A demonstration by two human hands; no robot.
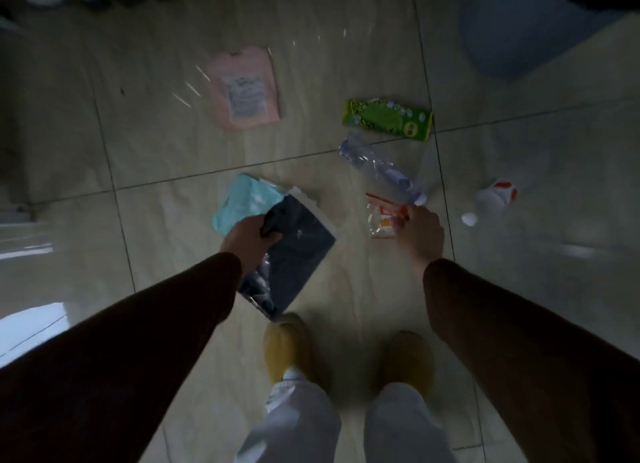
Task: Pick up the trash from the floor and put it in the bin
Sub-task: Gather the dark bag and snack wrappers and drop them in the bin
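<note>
My left hand (250,238) is closed on a dark plastic bag (294,251) that hangs just over the tiled floor, with a light blue packet (246,199) lying under and behind it. My right hand (423,234) pinches the edge of a clear wrapper with red print (382,218). A crushed clear plastic bottle (381,170) lies just beyond that wrapper. Farther off are a green packet (388,118) and a pink packet (244,87). A white and red crumpled piece (495,196) lies to the right. A blue rounded object, possibly the bin (519,30), sits at the top right.
My two feet in yellow slippers (291,348) stand close below the dark bag. A small white scrap (469,218) lies at the right. A pale wall or cabinet side (588,75) rises on the right, and a bright glossy surface (27,327) sits at the lower left.
</note>
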